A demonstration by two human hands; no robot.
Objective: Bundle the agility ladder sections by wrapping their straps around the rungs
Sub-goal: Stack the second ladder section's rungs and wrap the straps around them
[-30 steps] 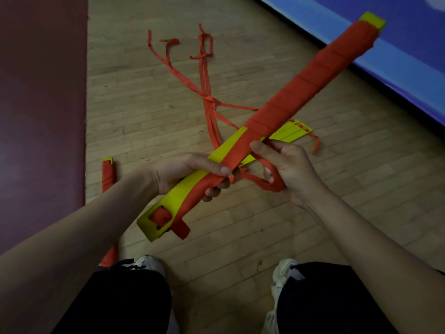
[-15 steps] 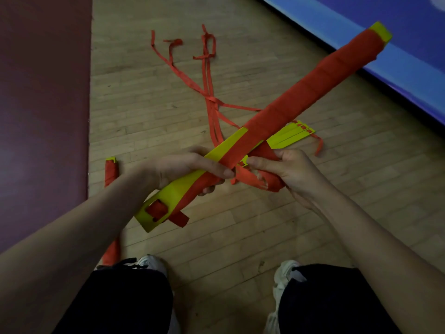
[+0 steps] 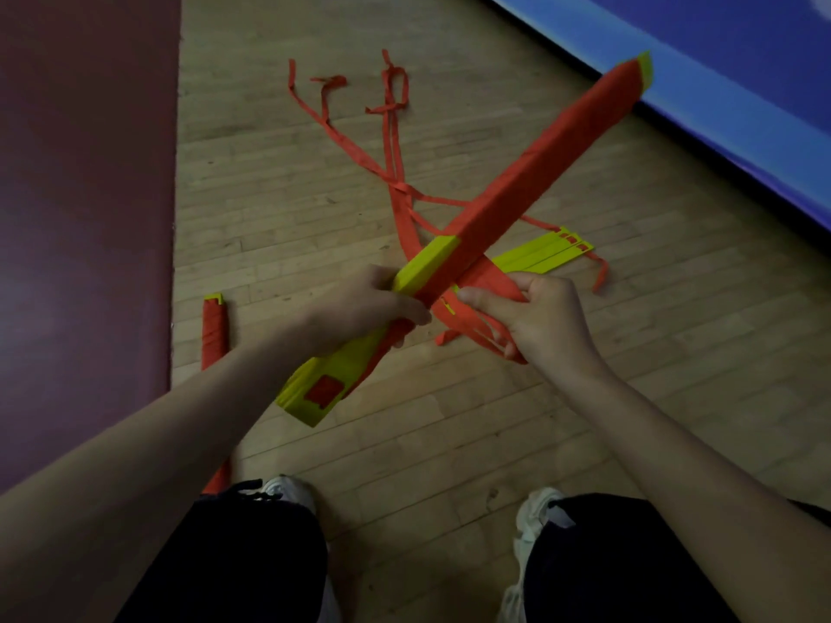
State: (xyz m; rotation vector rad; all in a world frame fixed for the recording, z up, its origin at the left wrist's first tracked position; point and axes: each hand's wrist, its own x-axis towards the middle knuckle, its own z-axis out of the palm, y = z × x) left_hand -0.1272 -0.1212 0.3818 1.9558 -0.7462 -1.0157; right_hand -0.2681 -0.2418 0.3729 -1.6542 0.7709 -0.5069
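1. Nearest, white shoes (image 3: 288, 490) stand on the wooden floor (image 3: 427, 442).
2. The left hand (image 3: 359, 308) grips the held rung bundle (image 3: 508, 204) at its middle, fingers curled over the newest strap turn. The near end is bare yellow.
3. Just right, the right hand (image 3: 544, 321) pinches the slack red strap (image 3: 488, 281), thumb on top, with loops hanging below the palm.
4. The bundle slants up toward the far right, wrapped red almost to its tip.
5. Likely risk: if the left fingers ease off before the slack is pulled tight, the last turns could loosen and the stacked rungs could fan apart.
6. The hanging loops could also snag the unwrapped section (image 3: 544, 254) on the floor beyond, its loose straps (image 3: 395, 141) trailing farther.
7. A wrapped bundle (image 3: 215, 326) lies at the left.
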